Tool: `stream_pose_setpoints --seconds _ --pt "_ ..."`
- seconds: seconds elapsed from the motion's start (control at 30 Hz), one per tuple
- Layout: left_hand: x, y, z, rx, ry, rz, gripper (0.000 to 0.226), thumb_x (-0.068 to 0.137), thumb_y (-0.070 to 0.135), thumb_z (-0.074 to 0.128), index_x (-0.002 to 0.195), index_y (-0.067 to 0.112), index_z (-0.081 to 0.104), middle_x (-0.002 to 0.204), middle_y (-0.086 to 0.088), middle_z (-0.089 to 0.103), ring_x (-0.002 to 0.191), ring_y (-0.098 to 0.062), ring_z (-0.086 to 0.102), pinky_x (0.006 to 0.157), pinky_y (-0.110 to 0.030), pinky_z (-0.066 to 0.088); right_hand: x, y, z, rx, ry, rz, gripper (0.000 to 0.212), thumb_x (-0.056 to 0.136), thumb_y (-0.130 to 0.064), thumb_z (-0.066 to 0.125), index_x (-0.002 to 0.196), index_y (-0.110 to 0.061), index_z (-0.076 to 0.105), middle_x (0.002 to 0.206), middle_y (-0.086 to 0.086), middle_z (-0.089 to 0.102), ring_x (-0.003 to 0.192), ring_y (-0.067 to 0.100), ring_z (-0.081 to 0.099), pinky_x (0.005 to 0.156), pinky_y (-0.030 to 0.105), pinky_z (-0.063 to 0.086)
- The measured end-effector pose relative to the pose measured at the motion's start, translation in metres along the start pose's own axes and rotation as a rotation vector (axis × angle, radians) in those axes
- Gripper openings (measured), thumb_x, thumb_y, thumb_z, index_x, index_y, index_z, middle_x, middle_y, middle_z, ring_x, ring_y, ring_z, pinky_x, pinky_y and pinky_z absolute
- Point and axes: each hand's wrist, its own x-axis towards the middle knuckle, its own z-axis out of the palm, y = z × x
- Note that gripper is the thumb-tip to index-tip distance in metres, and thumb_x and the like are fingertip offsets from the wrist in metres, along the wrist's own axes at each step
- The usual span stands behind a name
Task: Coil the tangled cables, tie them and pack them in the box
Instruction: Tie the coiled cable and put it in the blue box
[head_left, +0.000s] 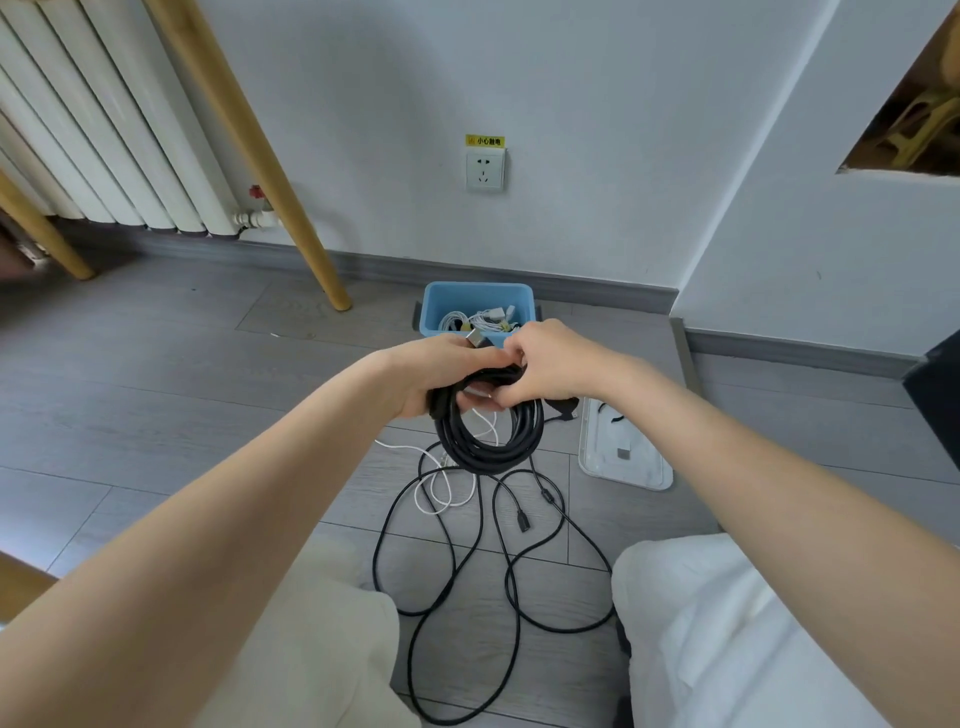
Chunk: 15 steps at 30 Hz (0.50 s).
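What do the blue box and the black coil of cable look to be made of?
The blue box looks like moulded plastic: even colour, smooth walls, rounded rim. The black coil, held by both hands, looks jacketed in rubber or soft plastic: matt, with a faint sheen, and bending in loose loops. Which of the two cannot be told.

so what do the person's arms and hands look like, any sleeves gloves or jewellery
Both arms are bare from the frame edge down to the wrists, with no sleeves in view. The left hand and right hand wear no gloves, and no rings, watch or bracelet show on the parts visible. Light cream trousers cover the knees below the arms.
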Motion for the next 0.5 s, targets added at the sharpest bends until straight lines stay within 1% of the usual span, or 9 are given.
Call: stream_pose_setpoints --seconds 0.07,0.1,0.13,0.23,0.3,0.33,0.37,0.43,0.5 --pt "0.004 -0.001 -0.004 -0.022 0.069 0.076 0.02 0.088 0.027 0.063 0.094 0.009 0.061 0.094 -0.016 0.058 0.075 -0.024 0.049 0.033 -0.013 0.031 0.003 0.001 -0.002 0.039 0.082 -0.018 0.037 0.07 -0.027 0.076 0.063 -0.012 0.042 0.057 -0.004 0.035 0.055 0.013 0.031 0.048 0.025 0.023" --pt "0.006 -0.001 -0.005 -0.036 0.1 0.106 0.021 0.087 0.027 0.065 0.094 0.008 0.062 0.096 -0.016 0.059 0.082 -0.026 0.047 0.033 -0.013 0.03 0.004 0.002 -0.004 0.063 0.122 -0.019 0.038 0.069 -0.027 0.076 0.064 -0.013 0.041 0.057 -0.005 0.035 0.055 0.012 0.03 0.049 0.025 0.023" --pt "0.008 -0.001 -0.006 -0.046 0.127 0.13 0.022 0.087 0.027 0.065 0.095 0.007 0.062 0.095 -0.015 0.059 0.082 -0.026 0.046 0.034 -0.013 0.03 0.004 0.002 -0.006 0.089 0.158 -0.02 0.041 0.068 -0.026 0.078 0.062 -0.015 0.039 0.057 -0.006 0.035 0.054 0.011 0.03 0.049 0.023 0.024" --pt "0.009 -0.001 -0.011 -0.053 0.176 0.142 0.019 0.086 0.029 0.065 0.086 0.01 0.063 0.088 -0.012 0.058 0.067 -0.018 0.041 0.036 -0.013 0.03 0.005 0.001 -0.007 0.138 0.221 -0.029 0.044 0.066 -0.029 0.081 0.06 -0.019 0.038 0.056 -0.009 0.036 0.052 0.008 0.032 0.046 0.02 0.026" --pt "0.008 0.0 -0.012 -0.038 0.202 0.126 0.019 0.085 0.03 0.066 0.081 0.011 0.064 0.083 -0.009 0.059 0.056 -0.013 0.038 0.036 -0.013 0.03 0.004 0.0 -0.008 0.178 0.22 -0.034 0.042 0.065 -0.03 0.083 0.061 -0.021 0.042 0.056 -0.01 0.037 0.053 0.007 0.034 0.047 0.018 0.026" --pt "0.008 -0.001 -0.013 -0.026 0.22 0.124 0.019 0.084 0.03 0.067 0.081 0.011 0.065 0.082 -0.009 0.061 0.055 -0.013 0.038 0.036 -0.013 0.03 0.004 0.0 -0.009 0.201 0.206 -0.031 0.04 0.064 -0.029 0.084 0.062 -0.022 0.044 0.057 -0.01 0.04 0.054 0.006 0.036 0.048 0.017 0.027" --pt "0.008 -0.001 -0.013 -0.021 0.238 0.119 0.019 0.084 0.03 0.067 0.083 0.011 0.065 0.084 -0.01 0.062 0.056 -0.013 0.041 0.035 -0.013 0.03 0.003 0.001 -0.01 0.225 0.186 -0.024 0.037 0.065 -0.028 0.084 0.063 -0.023 0.048 0.06 -0.01 0.045 0.057 0.006 0.04 0.052 0.015 0.029" --pt "0.008 -0.001 -0.014 -0.049 0.264 0.109 0.019 0.084 0.027 0.067 0.09 0.009 0.064 0.091 -0.013 0.067 0.067 -0.019 0.055 0.034 -0.012 0.029 0.003 0.003 -0.014 0.3 0.16 -0.008 0.029 0.066 -0.022 0.083 0.066 -0.024 0.054 0.072 -0.005 0.058 0.062 0.008 0.049 0.063 0.022 0.04" --pt "0.006 -0.001 -0.016 -0.095 0.281 0.102 0.023 0.086 0.024 0.066 0.099 0.005 0.062 0.098 -0.014 0.07 0.081 -0.024 0.064 0.032 -0.012 0.028 0.003 0.005 -0.017 0.437 0.171 0.0 0.025 0.069 -0.012 0.081 0.067 -0.02 0.057 0.073 0.003 0.063 0.055 0.014 0.052 0.064 0.03 0.046"
